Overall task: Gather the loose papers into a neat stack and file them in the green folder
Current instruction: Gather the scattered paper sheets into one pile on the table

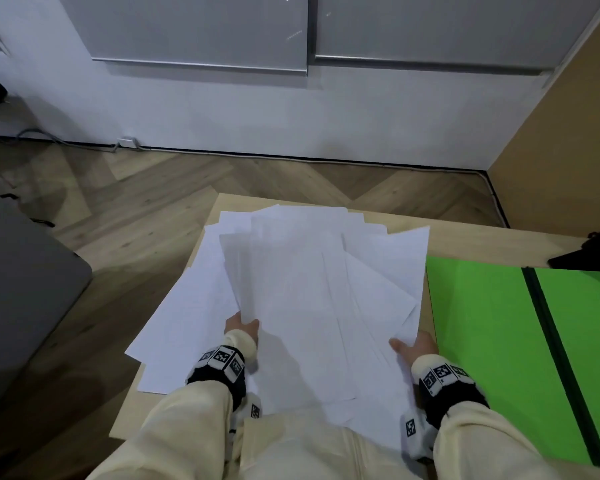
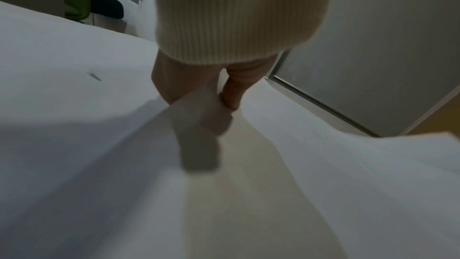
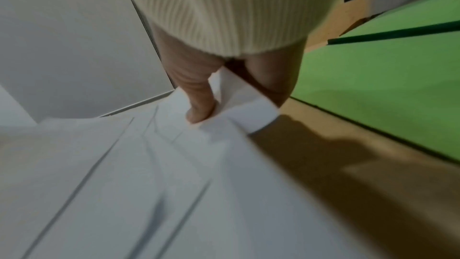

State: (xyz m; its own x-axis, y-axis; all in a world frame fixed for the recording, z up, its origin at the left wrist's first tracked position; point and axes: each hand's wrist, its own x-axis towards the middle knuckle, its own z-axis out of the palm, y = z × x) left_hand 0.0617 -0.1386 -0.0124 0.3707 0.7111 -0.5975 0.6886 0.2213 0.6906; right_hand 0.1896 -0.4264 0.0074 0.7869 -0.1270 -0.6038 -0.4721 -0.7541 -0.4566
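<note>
Several white papers (image 1: 302, 289) lie fanned and overlapping on a light wooden table (image 1: 471, 240). My left hand (image 1: 243, 327) pinches the near left edge of the upper sheets (image 2: 206, 117), thumb on top. At the near right corner of the fan, my right hand (image 1: 414, 346) pinches the sheets (image 3: 239, 105), thumb (image 3: 199, 105) pressing from above. Both grips raise the held papers slightly off those beneath. The green folder (image 1: 492, 341) lies open and flat to the right of the papers, with a dark spine strip (image 1: 551, 337); it shows again as the green folder (image 3: 373, 70) beside my right hand.
More loose sheets (image 1: 181, 317) overhang the table's left edge. A black object (image 1: 593, 254) sits at the far right of the table. A grey seat (image 1: 21, 289) stands to the left over the wooden floor (image 1: 153, 188). A tan panel (image 1: 568, 150) rises at the right.
</note>
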